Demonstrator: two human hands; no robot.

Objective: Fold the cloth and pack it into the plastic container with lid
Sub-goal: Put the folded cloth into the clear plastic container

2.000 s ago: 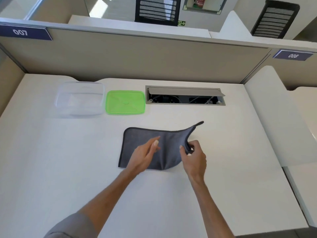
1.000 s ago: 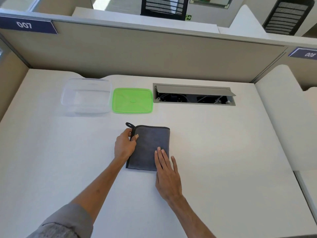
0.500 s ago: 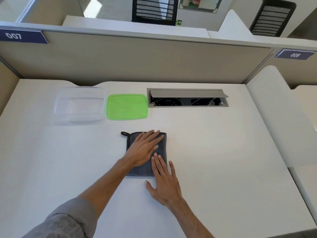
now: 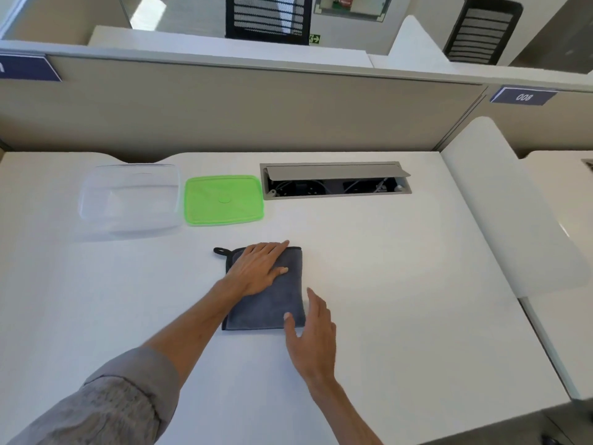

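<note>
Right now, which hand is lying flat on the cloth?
The left hand: its palm and fingers are spread flat on the far half of the grey cloth. The right hand sits at the cloth's near right corner, thumb on its edge.

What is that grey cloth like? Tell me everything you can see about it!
The grey cloth looks soft and fuzzy, like a microfibre towel, with a thin dark trim along its edges. It is folded into a flat upright rectangle on the white desk, nearer than the green lid. A small black hanging loop sticks out at its far left corner. The left hand lies flat on its upper half; the right hand is at its near right corner, thumb on the fabric.
</note>
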